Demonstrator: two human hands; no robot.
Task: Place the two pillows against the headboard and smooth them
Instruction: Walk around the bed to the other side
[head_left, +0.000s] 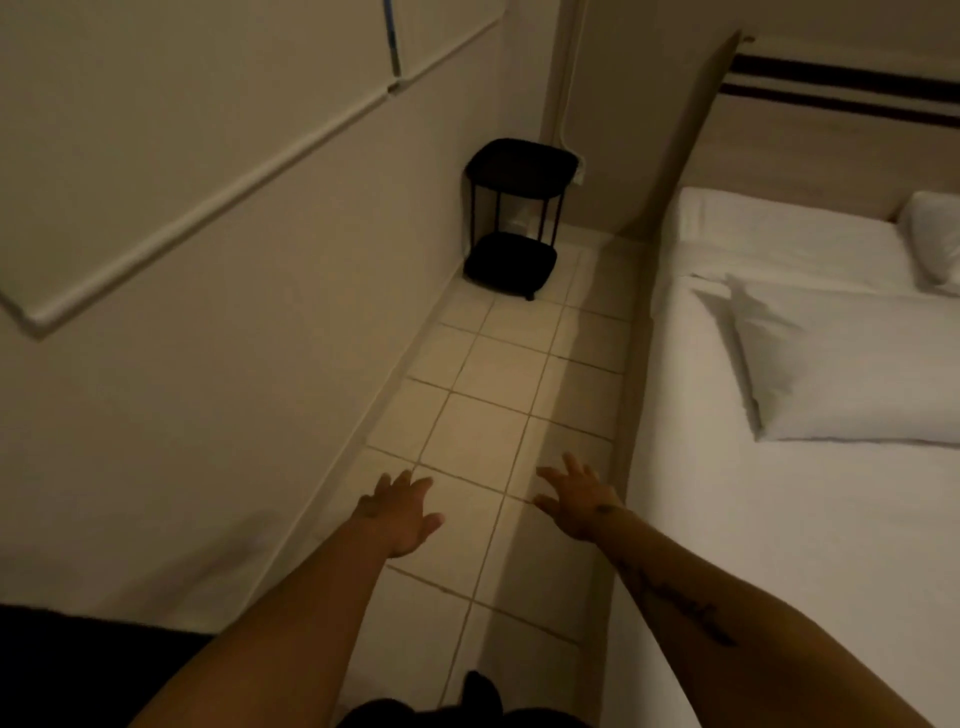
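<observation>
A black side table (517, 218) with 2 round tiers stands in the corner at the upper middle of the frame, its lower shelf just above the floor. Pale square floor tiles (483, 410) with thin grout lines run down the middle of the frame from the table toward the bottom edge. A cream wall (208, 364) fills the left side, with 2 white panels (208, 130) on it at the upper left. A thin cord (563, 104) runs down the wall behind the table.
</observation>
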